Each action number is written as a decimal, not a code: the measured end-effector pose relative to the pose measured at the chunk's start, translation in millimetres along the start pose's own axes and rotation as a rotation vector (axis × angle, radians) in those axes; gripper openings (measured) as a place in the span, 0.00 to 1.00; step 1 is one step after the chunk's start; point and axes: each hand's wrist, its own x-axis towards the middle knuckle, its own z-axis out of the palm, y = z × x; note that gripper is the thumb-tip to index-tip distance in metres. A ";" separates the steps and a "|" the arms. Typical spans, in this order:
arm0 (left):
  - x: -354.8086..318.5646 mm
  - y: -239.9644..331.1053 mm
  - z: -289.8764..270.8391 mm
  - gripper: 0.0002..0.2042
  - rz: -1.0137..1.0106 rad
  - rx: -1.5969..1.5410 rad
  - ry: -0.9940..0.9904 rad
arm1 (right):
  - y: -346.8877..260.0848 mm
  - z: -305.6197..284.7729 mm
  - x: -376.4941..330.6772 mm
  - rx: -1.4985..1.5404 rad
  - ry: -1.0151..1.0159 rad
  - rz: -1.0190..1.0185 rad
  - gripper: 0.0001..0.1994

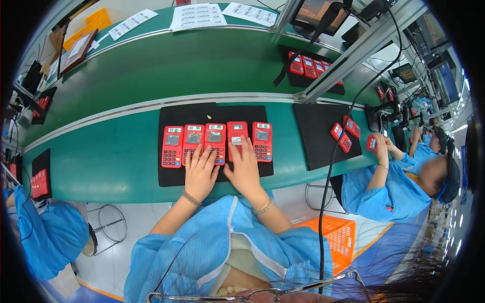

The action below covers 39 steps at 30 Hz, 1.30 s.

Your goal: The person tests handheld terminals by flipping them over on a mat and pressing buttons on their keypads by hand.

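Five red handheld card terminals lie in a row on a black mat [217, 179]. My left hand [200, 174] is open, its fingers lying over the keypads of the second terminal [193, 135] and the third terminal [215, 135]. My right hand [244, 169] rests with stretched fingers on the fourth terminal [237, 130], covering its lower half. That one shows pale labels and no screen or keypad, unlike its neighbours. The leftmost terminal [172, 146] and the rightmost terminal [262, 142] lie face up, screens and keys visible, at either end.
A yellow-green scrap [209, 117] lies on the mat. Rightward, another black mat [316, 136] bears two red terminals, and a co-worker's hand [380, 151] holds one. A black cable [331, 177] hangs between. Beyond the metal rail [146, 105] runs a green surface. An orange crate [338, 240] stands below.
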 end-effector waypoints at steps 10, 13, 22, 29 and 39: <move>-0.7 -1.4 4.4 0.24 -0.001 0.009 0.059 | 9.9 15.3 3.1 -0.041 0.018 0.032 0.30; -1.7 -3.7 -0.7 0.25 -0.005 -0.042 0.018 | 12.1 5.7 5.4 0.184 0.072 0.096 0.28; -6.7 -17.3 -20.3 0.33 -0.250 0.139 0.037 | 35.4 -12.7 -14.7 0.594 0.156 0.293 0.21; -10.8 -25.8 -18.1 0.38 -0.255 0.255 -0.050 | 47.4 -18.7 -20.8 0.097 0.024 0.354 0.47; -11.7 -5.5 -19.3 0.38 -0.305 0.162 -0.044 | 29.1 -14.8 -20.2 -0.136 -0.063 0.149 0.43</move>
